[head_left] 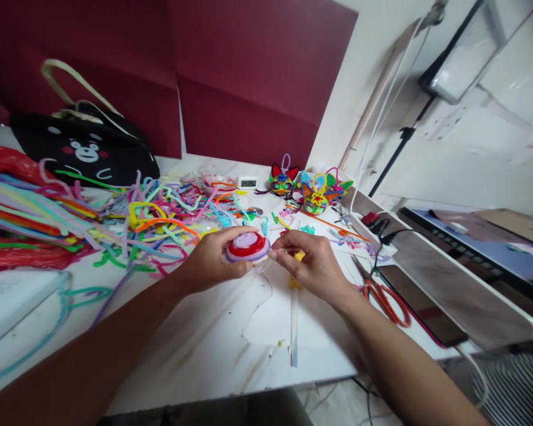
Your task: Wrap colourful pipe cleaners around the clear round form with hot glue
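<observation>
My left hand [215, 257] is closed around a round disc of coiled pipe cleaner [249, 244], held above the table. Its coils are lilac in the middle, then red, with a purple outer ring; something whitish shows under its edge. At the disc's right rim, the thumb and forefinger of my right hand [308, 260] are pinched together. What lies between those fingertips is too small to make out. Partly behind my right hand is a small yellow piece [295, 279] on the table, at the top of a thin pale strip [294, 331].
Loose pipe cleaners [160, 219] heap across the left side, before a black bag [84, 148]. Finished cat-face ornaments [283, 180] stand at the back beside a small digital clock [247, 183]. Orange-handled scissors [386, 302] and a phone [421, 305] lie at right, near a white tray [466, 284].
</observation>
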`<action>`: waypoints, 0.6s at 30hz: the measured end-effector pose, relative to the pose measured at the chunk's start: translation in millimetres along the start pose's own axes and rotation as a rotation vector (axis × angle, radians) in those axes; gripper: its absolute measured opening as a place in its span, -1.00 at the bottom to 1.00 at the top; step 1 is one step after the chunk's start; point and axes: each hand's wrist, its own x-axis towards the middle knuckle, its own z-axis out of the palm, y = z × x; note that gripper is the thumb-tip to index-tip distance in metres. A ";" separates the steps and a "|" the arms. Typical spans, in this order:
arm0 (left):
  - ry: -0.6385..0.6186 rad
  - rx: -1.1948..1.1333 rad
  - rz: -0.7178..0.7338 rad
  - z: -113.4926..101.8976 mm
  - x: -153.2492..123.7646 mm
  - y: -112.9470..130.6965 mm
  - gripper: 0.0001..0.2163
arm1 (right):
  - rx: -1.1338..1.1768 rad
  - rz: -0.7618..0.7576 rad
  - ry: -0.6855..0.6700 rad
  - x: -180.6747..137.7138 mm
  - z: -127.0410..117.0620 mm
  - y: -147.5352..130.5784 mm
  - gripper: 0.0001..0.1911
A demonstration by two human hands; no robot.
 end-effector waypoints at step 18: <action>-0.129 -0.191 0.078 -2.7 -2.2 -7.1 -0.40 | 0.193 0.101 -0.050 -0.7 -7.5 -3.6 -0.90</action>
